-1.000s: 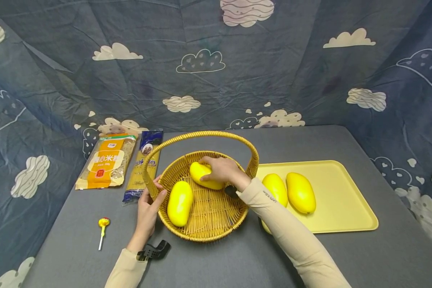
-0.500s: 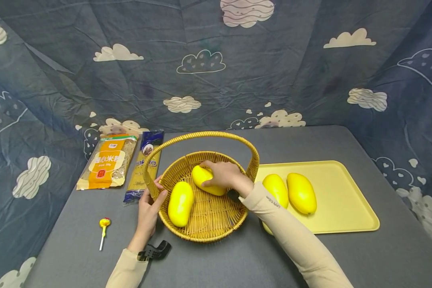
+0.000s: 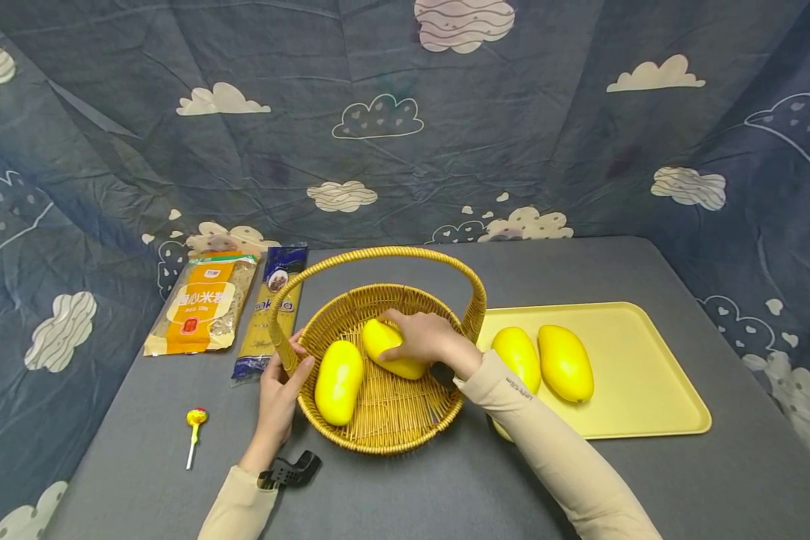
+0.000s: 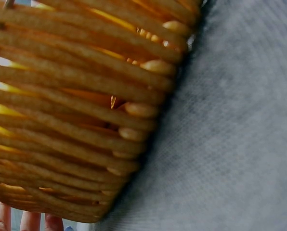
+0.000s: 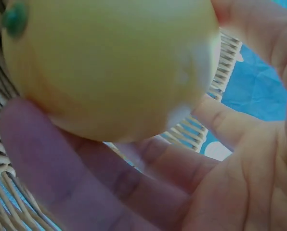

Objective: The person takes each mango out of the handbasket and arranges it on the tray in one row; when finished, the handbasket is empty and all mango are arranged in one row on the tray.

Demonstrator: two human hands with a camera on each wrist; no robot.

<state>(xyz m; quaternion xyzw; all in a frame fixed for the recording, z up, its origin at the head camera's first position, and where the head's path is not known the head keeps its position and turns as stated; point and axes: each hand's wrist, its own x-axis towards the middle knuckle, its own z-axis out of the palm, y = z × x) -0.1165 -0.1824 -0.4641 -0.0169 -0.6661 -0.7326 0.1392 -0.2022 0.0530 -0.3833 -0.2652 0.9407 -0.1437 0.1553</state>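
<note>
A round wicker basket [image 3: 391, 412] with a tall hooped handle stands mid-table. My left hand [image 3: 278, 397] grips its left side at the foot of the handle, thumb on the rim; in the left wrist view, fingertips [image 4: 30, 221] show past the woven wall. Inside the basket, my right hand [image 3: 424, 335] holds a yellow mango [image 3: 380, 341] low, near the basket floor. The right wrist view shows the fingers and thumb curled round this mango [image 5: 114, 62], which has a green spot at one end. Another mango [image 3: 339, 382] lies at the basket's left.
Right of the basket, a pale yellow tray [image 3: 637, 375] bears mangoes [image 3: 565, 364], partly covered by my right sleeve. On the left lie an orange-labelled noodle bag [image 3: 199, 304], a blue-and-yellow pasta packet [image 3: 259, 322] and a lollipop [image 3: 194, 427].
My right hand and its mango have shifted slightly right and toward me inside the basket. The left hand keeps its grip on the basket, which stays put.
</note>
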